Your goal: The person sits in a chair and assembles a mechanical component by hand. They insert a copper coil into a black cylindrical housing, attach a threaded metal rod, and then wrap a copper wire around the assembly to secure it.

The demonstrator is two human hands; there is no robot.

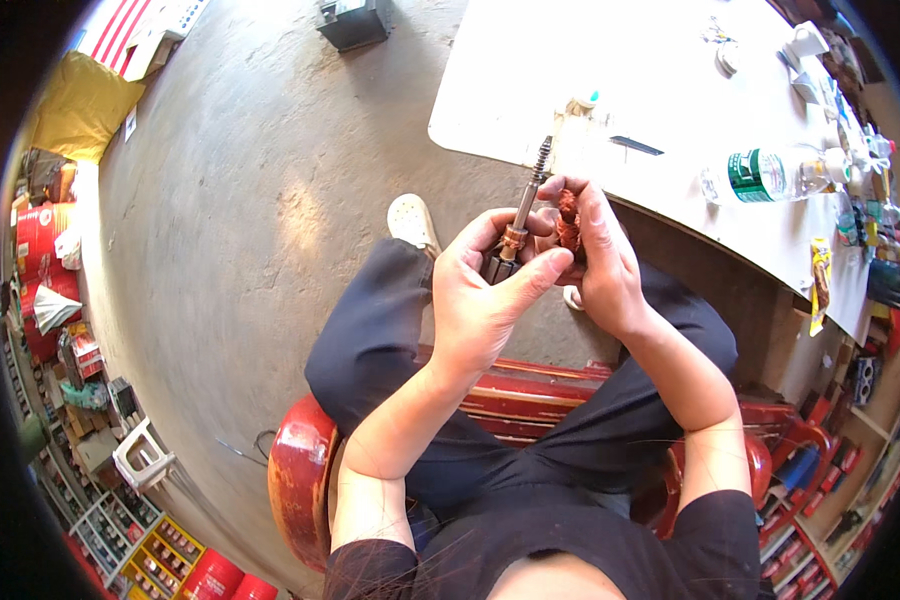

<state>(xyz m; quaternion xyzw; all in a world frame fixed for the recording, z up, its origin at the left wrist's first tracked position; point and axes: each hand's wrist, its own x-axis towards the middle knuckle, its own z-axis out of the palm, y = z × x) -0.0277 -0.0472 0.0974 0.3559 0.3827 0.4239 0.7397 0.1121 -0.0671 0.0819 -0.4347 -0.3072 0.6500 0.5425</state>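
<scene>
My left hand [480,300] is closed around a small motor armature [522,215], held upright in front of my lap. Its long metal shaft ends in a spiral thread at the top, with a copper-coloured ring and a dark ribbed core lower down. Beside it, my right hand [612,270] pinches a reddish-brown, knobbly bundle [568,222] that looks like wound copper wire. Both hands are close together, fingertips almost meeting. The palms hide the armature's lower end and part of the bundle.
A white table [530,60] stands ahead and right, carrying a thin dark strip [636,146] and a lying plastic bottle [760,176] with a green label. I sit on a red wooden chair [305,470]. A dark box [353,24] and a white stool [144,458] are on the floor.
</scene>
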